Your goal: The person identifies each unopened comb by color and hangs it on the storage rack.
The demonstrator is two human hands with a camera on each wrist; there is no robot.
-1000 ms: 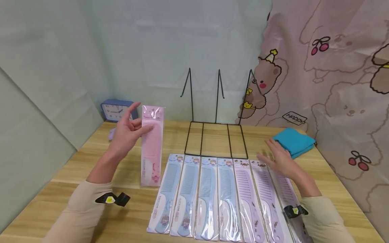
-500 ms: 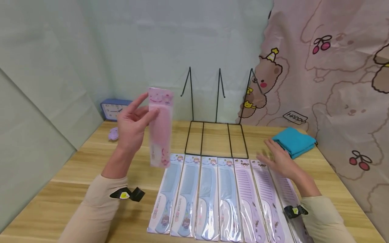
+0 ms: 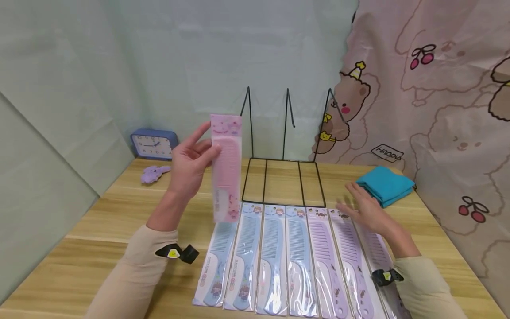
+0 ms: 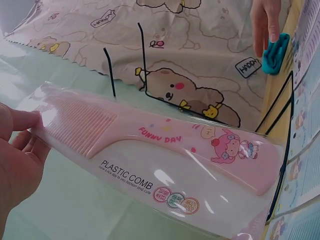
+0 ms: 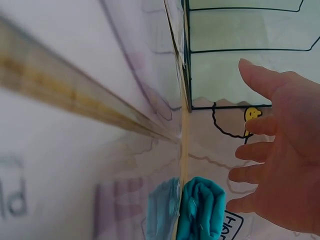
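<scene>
Along the near edge of the table (image 3: 119, 248): a row of packaged combs (image 3: 279, 261) lying flat, blue at left, purple at right, sleeves touching side by side. Right hand (image 3: 368, 212) low over the purple end of that row, fingers straight and relaxed, holding nothing; contact with the sleeves not discernible. Above the left end of the row, raised clear of the table: pink comb (image 3: 226, 168) in its clear sleeve, upright, handle end down, pinched along the toothed upper part by the left hand (image 3: 191, 161), thumb and fingertips on opposite faces. Judged light and stiff, plastic film glossy and likely slippery; a hold on the spine beside the teeth seems firmest. Beyond, toward the far edge: black wire rack (image 3: 283, 177); teal cloth (image 3: 384, 185) at the far right corner; blue clock (image 3: 153, 145) and small purple toy (image 3: 153, 173) at the far left corner.
</scene>
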